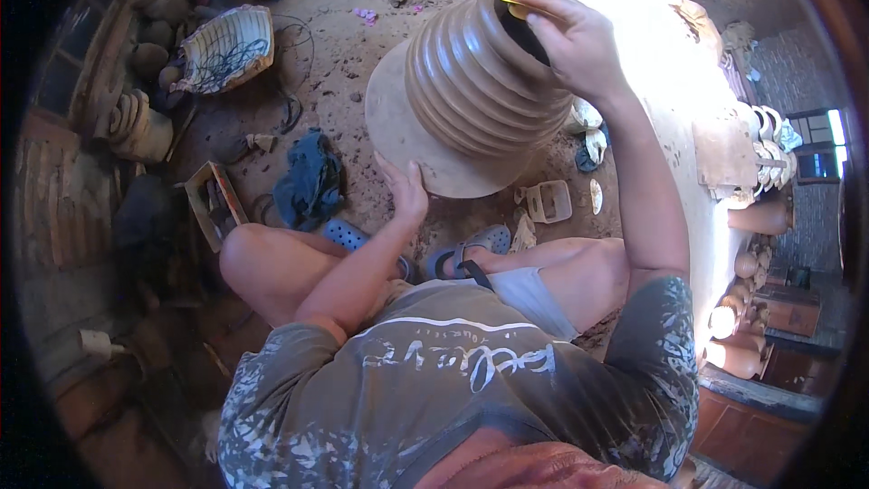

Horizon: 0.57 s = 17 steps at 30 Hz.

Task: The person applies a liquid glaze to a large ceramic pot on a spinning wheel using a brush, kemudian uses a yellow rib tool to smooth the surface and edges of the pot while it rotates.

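Note:
A large ribbed clay pot (471, 72), wet and brown, stands on a round potter's wheel (387, 118) in front of me. At its mouth, my right hand (579, 47) pinches a thin yellow tool (514, 3) between thumb and fingers, close to the inner rim. The tool's exact kind is too small to make out. Lower down, my left hand (404, 188) lies with its fingers stretched out against the near edge of the wheel, holding nothing. The pot's inside is mostly dark.
A dark teal cloth (310, 179) and a wooden box (215, 204) lie to the left. Near my clogs (489, 240) sits a clear plastic container (549, 203). A ribbed basin (226, 50) is at the far left. Several clay pots (738, 353) line the right side.

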Tool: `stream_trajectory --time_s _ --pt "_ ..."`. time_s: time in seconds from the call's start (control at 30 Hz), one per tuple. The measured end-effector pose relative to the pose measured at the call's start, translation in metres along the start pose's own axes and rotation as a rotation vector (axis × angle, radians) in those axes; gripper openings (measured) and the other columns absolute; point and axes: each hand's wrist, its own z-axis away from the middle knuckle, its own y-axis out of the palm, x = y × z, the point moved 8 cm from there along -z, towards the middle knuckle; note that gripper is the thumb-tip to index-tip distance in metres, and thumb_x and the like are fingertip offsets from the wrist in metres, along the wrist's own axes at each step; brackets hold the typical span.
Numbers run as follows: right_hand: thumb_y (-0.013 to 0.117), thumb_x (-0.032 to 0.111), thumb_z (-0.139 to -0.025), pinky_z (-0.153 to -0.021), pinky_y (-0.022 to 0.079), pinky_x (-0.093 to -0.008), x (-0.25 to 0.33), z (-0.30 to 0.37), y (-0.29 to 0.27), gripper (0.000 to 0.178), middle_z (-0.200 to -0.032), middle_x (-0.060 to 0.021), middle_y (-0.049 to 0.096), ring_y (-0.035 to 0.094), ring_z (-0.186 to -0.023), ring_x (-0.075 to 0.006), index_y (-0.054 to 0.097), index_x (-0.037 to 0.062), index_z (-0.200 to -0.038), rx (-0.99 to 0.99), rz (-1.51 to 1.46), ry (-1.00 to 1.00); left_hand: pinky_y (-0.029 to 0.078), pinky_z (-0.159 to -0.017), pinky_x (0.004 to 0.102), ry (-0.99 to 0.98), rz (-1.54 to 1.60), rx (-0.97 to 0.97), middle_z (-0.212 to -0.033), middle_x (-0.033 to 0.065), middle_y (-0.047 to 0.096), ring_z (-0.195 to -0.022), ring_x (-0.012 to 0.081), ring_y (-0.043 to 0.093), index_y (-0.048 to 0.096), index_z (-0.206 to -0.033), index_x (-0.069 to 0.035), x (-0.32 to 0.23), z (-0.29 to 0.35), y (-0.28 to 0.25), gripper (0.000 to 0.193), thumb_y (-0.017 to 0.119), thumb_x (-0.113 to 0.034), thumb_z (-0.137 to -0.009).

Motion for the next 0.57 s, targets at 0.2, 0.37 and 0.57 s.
stream_trajectory --time_s 0.2,0.37,0.57 --pt "0.057 0.013 -0.088 -0.083 0.056 -0.0363 0.009 -0.015 0.017 0.029 -0.100 -0.0191 0.073 0.073 -0.090 -0.0301 0.076 0.0063 -0.109 0.067 0.130 -0.031 0.017 -0.123 0.0437 -0.328 0.026 0.044 -0.167 0.0213 0.011 -0.153 0.0328 0.018 -0.004 -0.160 -0.002 0.002 -0.079 -0.046 0.086 0.044 -0.047 -0.104" --pt "0.058 0.014 -0.087 -0.084 0.056 -0.0378 0.005 -0.021 0.024 0.028 -0.100 -0.0191 0.073 0.073 -0.090 -0.0316 0.076 0.0065 -0.108 0.082 0.167 -0.054 0.022 -0.121 0.0432 -0.784 0.510 0.279 -0.167 0.0132 0.019 -0.150 0.0294 0.026 0.004 -0.162 -0.010 0.023 0.049 0.030 0.085 0.030 -0.065 -0.103" --pt "0.064 0.013 -0.092 -0.090 0.055 -0.0346 0.015 -0.025 0.031 0.024 -0.106 -0.0159 0.075 0.073 -0.098 -0.0267 0.074 0.0018 -0.110 0.148 0.118 -0.023 0.022 -0.121 0.0479 -0.631 0.538 0.102 -0.165 0.0071 0.023 -0.150 0.0176 0.024 0.008 -0.163 -0.023 0.047 0.012 0.029 0.082 0.021 -0.073 -0.100"
